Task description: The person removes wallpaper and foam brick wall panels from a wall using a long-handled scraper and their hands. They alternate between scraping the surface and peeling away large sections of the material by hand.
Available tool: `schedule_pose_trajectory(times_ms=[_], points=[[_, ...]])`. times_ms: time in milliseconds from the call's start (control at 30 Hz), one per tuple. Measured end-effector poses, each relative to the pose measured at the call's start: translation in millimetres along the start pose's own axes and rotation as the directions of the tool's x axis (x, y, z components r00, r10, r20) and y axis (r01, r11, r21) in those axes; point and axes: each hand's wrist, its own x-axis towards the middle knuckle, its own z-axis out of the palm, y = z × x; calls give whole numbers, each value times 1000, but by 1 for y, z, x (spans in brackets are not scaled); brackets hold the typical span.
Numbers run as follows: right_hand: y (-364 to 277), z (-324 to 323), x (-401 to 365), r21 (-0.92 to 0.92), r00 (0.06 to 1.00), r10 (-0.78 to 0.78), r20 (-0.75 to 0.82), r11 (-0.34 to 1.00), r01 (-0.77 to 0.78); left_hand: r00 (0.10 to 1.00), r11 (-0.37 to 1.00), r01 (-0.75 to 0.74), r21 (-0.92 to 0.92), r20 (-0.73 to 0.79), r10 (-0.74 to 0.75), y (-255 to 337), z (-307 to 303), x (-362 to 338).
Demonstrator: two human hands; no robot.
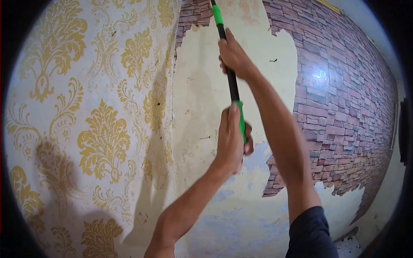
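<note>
A black pole (232, 86) with green sections runs up the middle of the view, leaning slightly left at its top. My left hand (231, 139) is wrapped round the green grip at the pole's lower end. Higher up, my right hand (234, 53) holds the black shaft just below the upper green collar. The top end of the pole lies outside the view. Behind both hands is a bare cream wall area (198, 86) with ragged paper edges around it.
Gold-patterned white wallpaper (103, 142) covers the left wall, with shadows on it. Brick-patterned wallpaper (340, 107) with torn lower edges spans the right side. A dark object (404, 131) stands at the far right edge. Small nails or hooks stick out of the walls.
</note>
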Motion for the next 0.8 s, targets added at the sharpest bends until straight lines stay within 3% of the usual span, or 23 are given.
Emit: schedule_pose_trajectory(times_ms=[67,167,267,367,433,467,567,600,633,700,800], points=[[11,1,-53,109,1000,26,3,994,-26,998,997,67,-35,-15,-68,-24,-9,-35],[24,1,-121,283,982,173,79,941,-188,993,993,115,-8,2,-115,-49,-19,-76],[25,9,-127,283,969,241,55,927,-246,997,997,69,-17,33,-69,-55,-26,-75],[30,13,-42,160,992,108,-68,982,-96,999,996,43,75,-4,-43,-25,-20,-11],[35,8,77,95,994,-89,-65,991,95,999,996,-23,81,-22,25,23,-11,74],[10,8,118,115,992,-105,-75,987,113,993,992,-110,54,52,107,47,-4,120],[-36,2,189,237,971,218,-96,953,-191,957,969,-235,76,194,217,89,13,160],[-27,-3,193,212,975,213,-59,957,-197,972,982,-188,-3,141,186,89,15,152],[-11,0,172,128,994,107,-34,987,-102,963,969,-244,38,132,237,72,8,148],[13,13,125,29,996,-58,-74,998,61,990,986,-139,96,46,135,44,-10,118],[30,27,37,-53,991,-31,-131,998,24,997,992,-63,110,42,58,3,-31,53]])
